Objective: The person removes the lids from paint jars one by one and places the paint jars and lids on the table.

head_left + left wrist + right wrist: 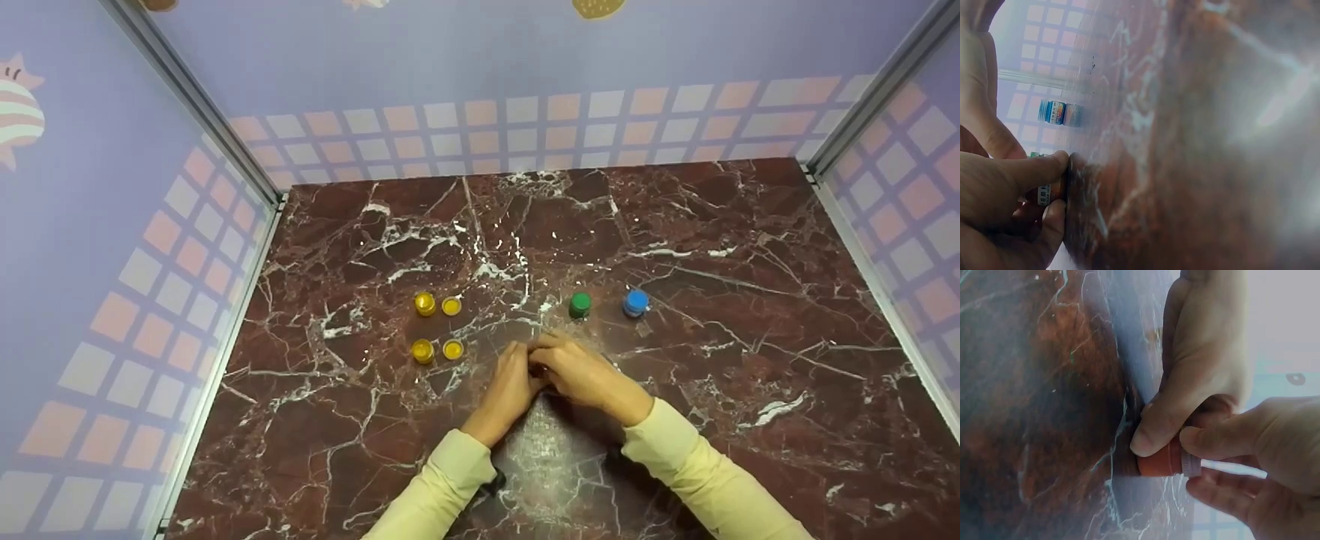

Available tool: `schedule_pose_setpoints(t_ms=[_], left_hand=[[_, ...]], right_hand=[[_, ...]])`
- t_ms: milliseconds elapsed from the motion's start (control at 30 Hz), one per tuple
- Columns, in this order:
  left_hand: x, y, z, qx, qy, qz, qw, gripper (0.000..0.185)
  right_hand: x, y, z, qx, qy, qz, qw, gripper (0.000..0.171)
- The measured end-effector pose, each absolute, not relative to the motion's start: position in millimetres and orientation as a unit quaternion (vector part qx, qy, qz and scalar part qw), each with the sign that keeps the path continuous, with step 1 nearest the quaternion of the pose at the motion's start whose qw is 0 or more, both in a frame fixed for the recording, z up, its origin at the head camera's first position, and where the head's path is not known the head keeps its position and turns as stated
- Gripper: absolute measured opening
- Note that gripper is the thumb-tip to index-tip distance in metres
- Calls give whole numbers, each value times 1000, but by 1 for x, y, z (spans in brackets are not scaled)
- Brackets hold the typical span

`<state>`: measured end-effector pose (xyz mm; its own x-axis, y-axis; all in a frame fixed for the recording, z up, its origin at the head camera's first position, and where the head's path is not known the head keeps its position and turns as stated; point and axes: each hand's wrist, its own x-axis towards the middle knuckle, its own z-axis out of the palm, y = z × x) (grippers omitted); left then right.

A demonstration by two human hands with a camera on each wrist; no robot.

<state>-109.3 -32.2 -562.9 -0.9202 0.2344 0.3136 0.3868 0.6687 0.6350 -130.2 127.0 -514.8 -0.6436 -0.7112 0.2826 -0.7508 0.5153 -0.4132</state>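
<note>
A small orange-red paint jar [1158, 463] stands on the marble-patterned table between the two hands. My left hand [511, 382] holds its body low down, fingers against the tabletop. My right hand [581, 373] pinches the ribbed lid [1191, 464] from above; the lid sits on the jar. From the head view the jar is mostly covered by the fingers. Beyond the hands stand a green jar [580, 304] and a blue jar [636, 303], both with lids on.
To the left are two uncovered yellow paint jars, one farther back [424, 304] and one nearer [422, 352]. Beside each lies a yellow lid, the far one [451, 306] and the near one [453, 349]. Patterned panels [525, 135] border the table's back and sides.
</note>
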Motion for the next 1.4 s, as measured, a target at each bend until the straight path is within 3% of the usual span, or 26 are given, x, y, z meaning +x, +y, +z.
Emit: schedule_pose_setpoints(t_ms=[167, 367, 733, 900, 1067, 1400], left_hand=[[-111, -33, -562, -161, -910, -374, 80, 32], [-113, -34, -562, -156, -906, -388, 68, 35], [-112, -33, -559, -139, -901, -407, 46, 39], [-112, -32, -559, -137, -904, -403, 51, 37], [-111, -33, -563, -161, -910, -372, 84, 31], [-111, -34, -565, -188, -902, -369, 121, 21]], right_hand=[[-132, 130, -520, 452, -849, 265, 65, 22], [-134, 138, -523, 431, -840, 326, 52, 23], [-134, 131, -516, 201, -885, 410, 85, 9], [-127, 119, -512, 132, -912, 381, 68, 19], [-119, 109, -512, 137, -935, 319, 71, 30], [-115, 105, -519, 215, -929, 290, 82, 17]])
